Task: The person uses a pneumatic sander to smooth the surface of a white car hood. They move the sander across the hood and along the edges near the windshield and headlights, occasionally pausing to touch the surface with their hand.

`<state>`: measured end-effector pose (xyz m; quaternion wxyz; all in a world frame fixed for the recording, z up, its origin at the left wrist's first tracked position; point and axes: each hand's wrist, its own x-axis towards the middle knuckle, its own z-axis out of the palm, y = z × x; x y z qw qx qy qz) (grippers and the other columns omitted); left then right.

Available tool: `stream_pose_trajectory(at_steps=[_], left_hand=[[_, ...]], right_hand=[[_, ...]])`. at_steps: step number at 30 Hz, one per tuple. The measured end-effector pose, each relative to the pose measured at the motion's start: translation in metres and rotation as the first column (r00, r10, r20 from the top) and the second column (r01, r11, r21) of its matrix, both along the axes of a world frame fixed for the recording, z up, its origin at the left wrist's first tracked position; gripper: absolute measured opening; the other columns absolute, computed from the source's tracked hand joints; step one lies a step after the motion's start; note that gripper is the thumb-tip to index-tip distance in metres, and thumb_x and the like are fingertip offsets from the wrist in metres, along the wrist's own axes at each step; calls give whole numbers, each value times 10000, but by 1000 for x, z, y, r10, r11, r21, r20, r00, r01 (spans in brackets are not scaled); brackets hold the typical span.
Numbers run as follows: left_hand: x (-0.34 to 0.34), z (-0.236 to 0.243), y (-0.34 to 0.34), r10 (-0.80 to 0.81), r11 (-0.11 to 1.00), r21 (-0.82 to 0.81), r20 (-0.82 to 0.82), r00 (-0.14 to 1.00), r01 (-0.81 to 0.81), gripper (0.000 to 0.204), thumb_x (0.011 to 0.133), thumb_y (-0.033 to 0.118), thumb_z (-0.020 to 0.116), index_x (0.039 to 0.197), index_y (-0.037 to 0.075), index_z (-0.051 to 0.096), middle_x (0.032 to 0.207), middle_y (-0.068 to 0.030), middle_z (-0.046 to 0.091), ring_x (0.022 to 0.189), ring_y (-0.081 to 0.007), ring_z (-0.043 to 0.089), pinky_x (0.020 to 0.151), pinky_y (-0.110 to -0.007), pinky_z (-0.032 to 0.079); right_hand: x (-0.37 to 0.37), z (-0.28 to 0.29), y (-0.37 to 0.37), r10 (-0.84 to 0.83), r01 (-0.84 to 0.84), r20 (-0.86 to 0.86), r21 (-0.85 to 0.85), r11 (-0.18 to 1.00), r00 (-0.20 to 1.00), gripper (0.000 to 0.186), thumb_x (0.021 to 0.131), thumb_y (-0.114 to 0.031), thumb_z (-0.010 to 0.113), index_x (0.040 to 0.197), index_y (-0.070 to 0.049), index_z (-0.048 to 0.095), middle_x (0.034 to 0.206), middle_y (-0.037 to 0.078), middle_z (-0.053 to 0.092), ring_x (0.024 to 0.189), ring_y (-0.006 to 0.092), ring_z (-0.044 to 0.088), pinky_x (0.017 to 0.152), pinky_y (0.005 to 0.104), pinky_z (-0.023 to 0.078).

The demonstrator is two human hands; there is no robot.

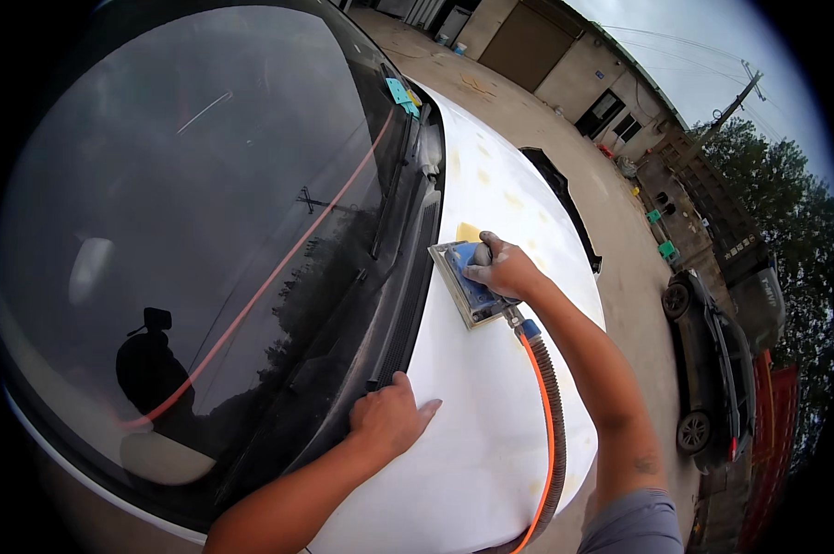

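My right hand [507,266] is closed round the top of a blue pneumatic sander [472,288], whose flat rectangular pad lies on the white car hood [445,443] near its windshield-side edge. Dust coats the fingers. From the sander's near end run a thin orange air hose [550,420] and a dark ribbed dust hose [561,388], both curving down toward the lower edge. My left hand [389,415] rests on the hood's rear edge beside the black cowl, thumb spread out and holding nothing; its fingertips are partly hidden. A yellowish filler patch [468,232] shows just beyond the sander.
The dark windshield [205,185] fills the left, with a wiper [389,203] along its base. Turquoise cloth or paper [401,95] sits at its far corner. Beyond the hood are a black car part [565,198] on the ground, a parked dark car [713,369] and a low building [565,74].
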<state>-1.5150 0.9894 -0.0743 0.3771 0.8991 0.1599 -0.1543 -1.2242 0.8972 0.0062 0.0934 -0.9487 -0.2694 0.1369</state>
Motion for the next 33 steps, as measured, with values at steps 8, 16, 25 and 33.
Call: stream_pose_trajectory(at_steps=[8, 16, 25, 33], left_hand=[[17, 16, 14, -24, 999, -36, -5, 1000, 24, 603, 1006, 542, 594, 1132, -45, 532, 924, -258, 743, 903, -419, 752, 795, -514, 591], [2, -14, 0, -28, 998, -57, 12, 1000, 29, 665, 976, 583, 629, 1139, -55, 534, 888, -254, 732, 871, -415, 749, 772, -505, 593], [9, -24, 0, -1, 999, -40, -13, 1000, 1, 624, 988, 540, 621, 1154, -54, 534, 941, -261, 747, 932, -422, 752, 828, -513, 594], [2, -10, 3, -37, 998, -57, 58, 998, 41, 651, 970, 608, 627, 1085, -26, 536, 821, -231, 726, 788, -403, 750, 710, -497, 601]], right_hand=[[119, 22, 62, 14, -5, 168, -54, 999, 986, 1053, 731, -453, 909, 1551, 13, 440, 1323, 206, 681, 1151, 271, 687, 1029, 332, 501], [113, -13, 33, 72, -59, 108, -121, 991, 992, 1037, 747, -412, 898, 1569, 0, 418, 1372, 215, 654, 1208, 282, 650, 1052, 330, 480], [26, -21, -5, 49, -50, -9, -39, 998, 999, 1023, 755, -381, 894, 1566, 8, 409, 1295, 220, 681, 1196, 311, 663, 1046, 334, 497], [151, 7, 45, -91, 96, 91, -53, 994, 992, 1086, 724, -432, 913, 1574, 11, 401, 1387, 208, 645, 1266, 291, 631, 1079, 337, 475]])
